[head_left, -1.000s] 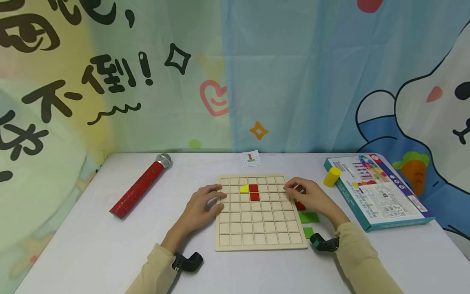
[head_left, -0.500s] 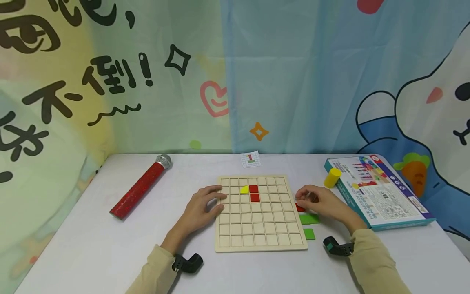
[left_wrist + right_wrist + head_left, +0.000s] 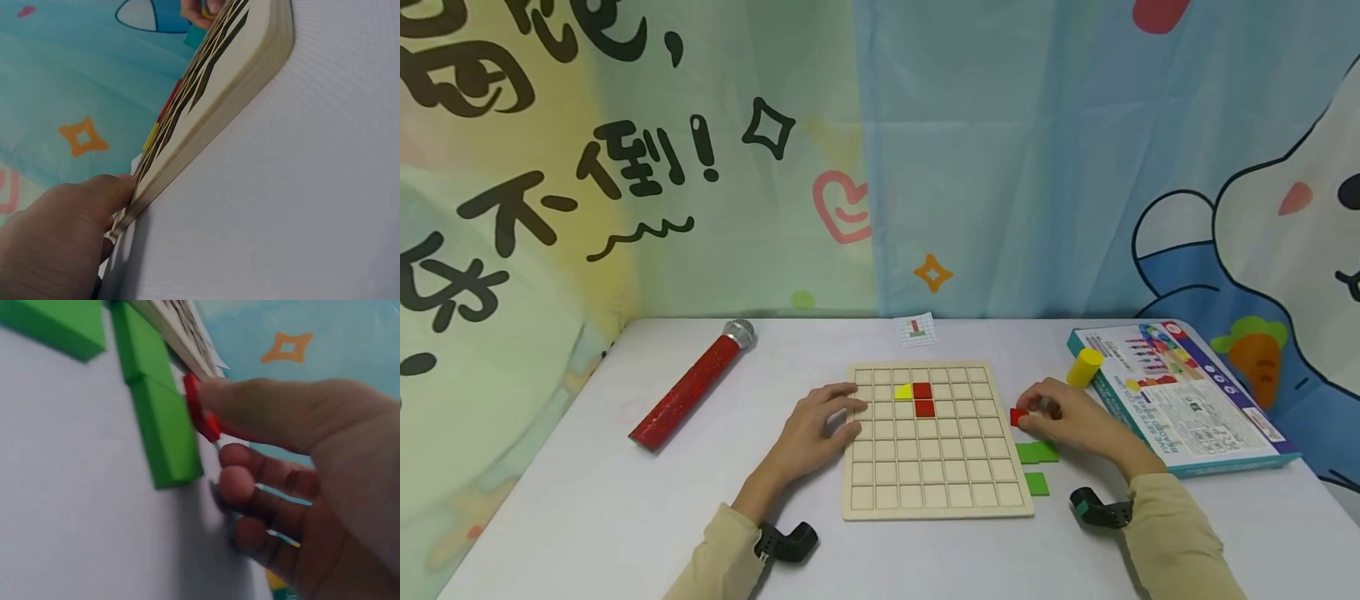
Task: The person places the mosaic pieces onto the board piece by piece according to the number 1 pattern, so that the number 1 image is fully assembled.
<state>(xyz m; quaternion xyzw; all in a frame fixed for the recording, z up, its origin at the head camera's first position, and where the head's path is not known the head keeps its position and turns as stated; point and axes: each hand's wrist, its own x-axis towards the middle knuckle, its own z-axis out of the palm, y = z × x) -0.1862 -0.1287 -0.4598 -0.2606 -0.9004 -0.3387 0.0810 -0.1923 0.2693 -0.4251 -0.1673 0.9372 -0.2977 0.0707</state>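
Observation:
My left hand [image 3: 812, 425] rests at the left edge of a wooden grid board [image 3: 940, 511], fingertips on its rim. In the left wrist view, the thumb lies along the board's edge. Two red squares and a yellow piece [image 3: 903, 392] with a slanted side sit in the upper part of the grid. To the right of the board, my right hand [image 3: 1071, 423] pinches a red block [image 3: 199, 407], its thumb on the block in the right wrist view. Close by on the table lie green blocks [image 3: 164, 434], two of them end to end and one apart.
A small card [image 3: 916, 331] with a printed grid pattern lies behind the board. A yellow cylinder [image 3: 1085, 367] stands beside a flat game box [image 3: 1195, 417] at the right. A red microphone [image 3: 688, 390] lies at the left.
My right hand has moved from over the board's right edge to the table beside it and now pinches the red block. My left hand stays at the board's edge. The head view shifts slightly.

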